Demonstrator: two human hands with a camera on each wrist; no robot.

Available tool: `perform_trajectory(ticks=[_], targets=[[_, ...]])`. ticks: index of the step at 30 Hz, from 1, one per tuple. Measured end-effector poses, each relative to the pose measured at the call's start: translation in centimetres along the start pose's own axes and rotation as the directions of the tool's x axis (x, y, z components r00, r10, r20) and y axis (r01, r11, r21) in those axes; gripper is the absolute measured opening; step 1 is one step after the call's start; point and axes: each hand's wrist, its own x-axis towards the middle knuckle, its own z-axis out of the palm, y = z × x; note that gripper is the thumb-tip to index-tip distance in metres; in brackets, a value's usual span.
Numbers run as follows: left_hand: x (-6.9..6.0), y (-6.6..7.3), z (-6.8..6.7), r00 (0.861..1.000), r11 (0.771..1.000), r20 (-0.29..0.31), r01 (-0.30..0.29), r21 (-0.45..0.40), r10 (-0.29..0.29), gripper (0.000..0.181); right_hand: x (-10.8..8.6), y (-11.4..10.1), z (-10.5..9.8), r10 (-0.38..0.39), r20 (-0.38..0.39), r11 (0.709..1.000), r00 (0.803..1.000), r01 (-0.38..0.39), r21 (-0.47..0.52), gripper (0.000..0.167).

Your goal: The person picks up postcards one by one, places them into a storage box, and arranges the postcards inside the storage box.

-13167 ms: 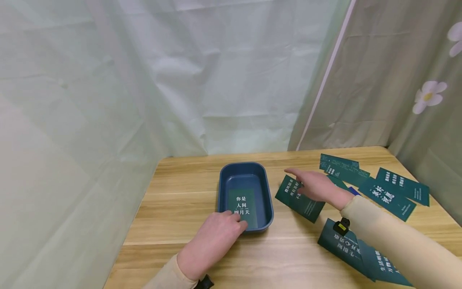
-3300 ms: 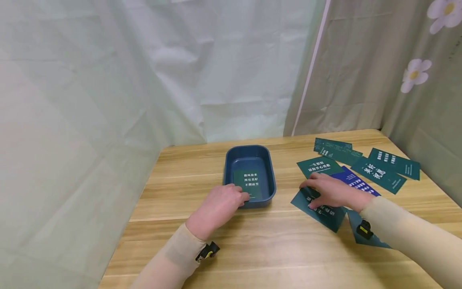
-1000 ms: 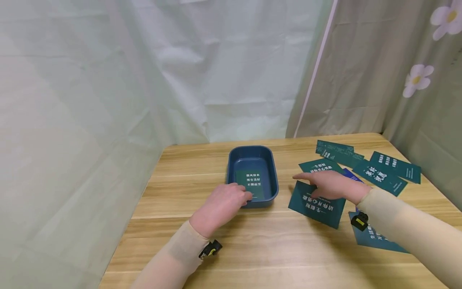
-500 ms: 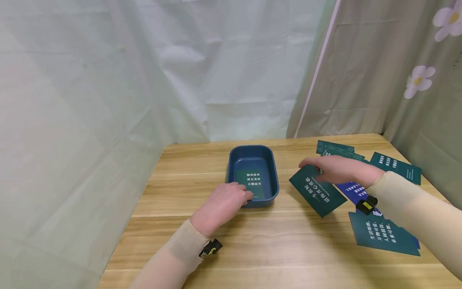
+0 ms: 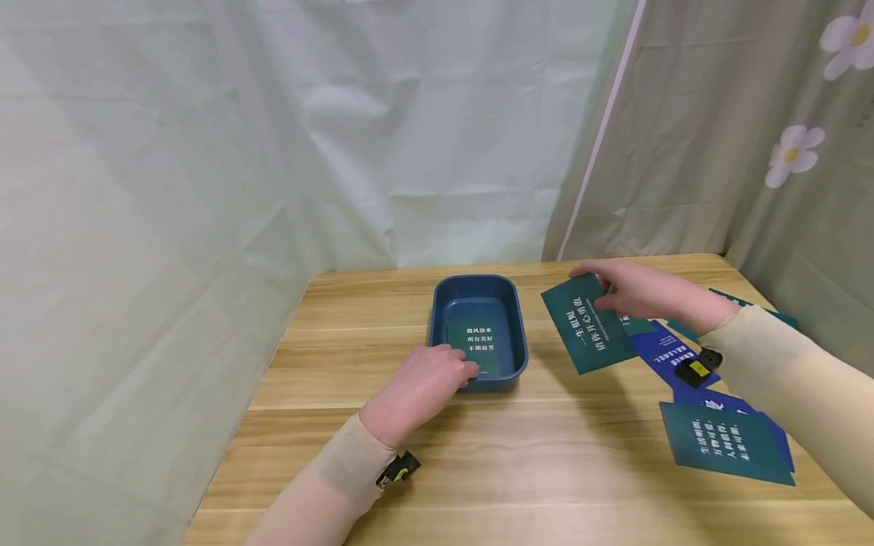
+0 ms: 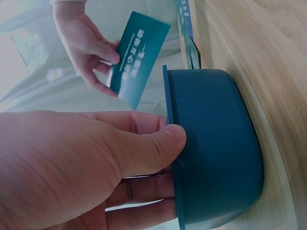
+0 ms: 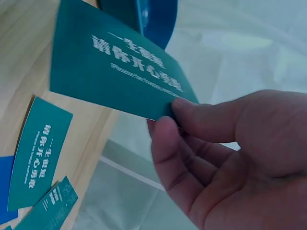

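Observation:
A dark blue tray [image 5: 437,303] stands mid-table with a green card [image 5: 478,341] lying inside. My left hand [image 5: 416,387] grips its near-left rim; in the left wrist view the thumb presses the outer wall [image 6: 216,143] and the fingers are over the rim. My right hand [image 5: 642,292] pinches a green card with white writing [image 5: 583,326] by its edge, raised and tilted to the right of the tray. The right wrist view shows this card [image 7: 110,72] between thumb and fingertips of the right hand [image 7: 230,153].
Blue cards [image 5: 665,353] and a green card [image 5: 724,440] lie overlapping at the right of the wooden table [image 5: 478,470]. More green cards, partly hidden by the right arm, lie farther back. Pale curtains [image 5: 410,136] hang behind the table.
The right hand has lifted the pinched card off the table area near the pile and moved it back, turning it more upright. The left hand and tray have stayed in place.

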Motion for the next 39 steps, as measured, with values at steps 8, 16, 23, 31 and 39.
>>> perform_trajectory(ticks=[8,16,23,31,39], targets=[[0.0,0.2,0.2,1.000,1.000,-0.020,-0.019,0.011,0.019,0.011,1.3,-0.3,0.1,0.029,-0.096,0.990,0.995,-0.015,0.137,0.062],[0.1,0.3,0.3,1.000,1.000,0.001,-0.003,0.003,0.003,0.010,2.9,-2.2,0.5,0.069,-0.109,0.966,0.992,-0.039,0.257,0.064],[0.0,0.4,0.2,1.000,1.000,0.009,0.001,-0.003,-0.001,0.010,4.8,-3.6,2.7,0.028,-0.114,0.955,0.993,0.007,0.296,0.067],[0.3,0.6,0.0,0.999,1.000,0.045,0.014,-0.010,-0.014,0.014,6.2,-4.5,4.6,0.006,-0.118,0.950,0.993,0.032,0.312,0.066],[0.4,0.7,-0.1,0.997,1.000,0.074,0.019,-0.016,-0.018,0.012,7.8,-5.2,6.5,-0.062,-0.107,0.956,0.992,0.089,0.279,0.065]])
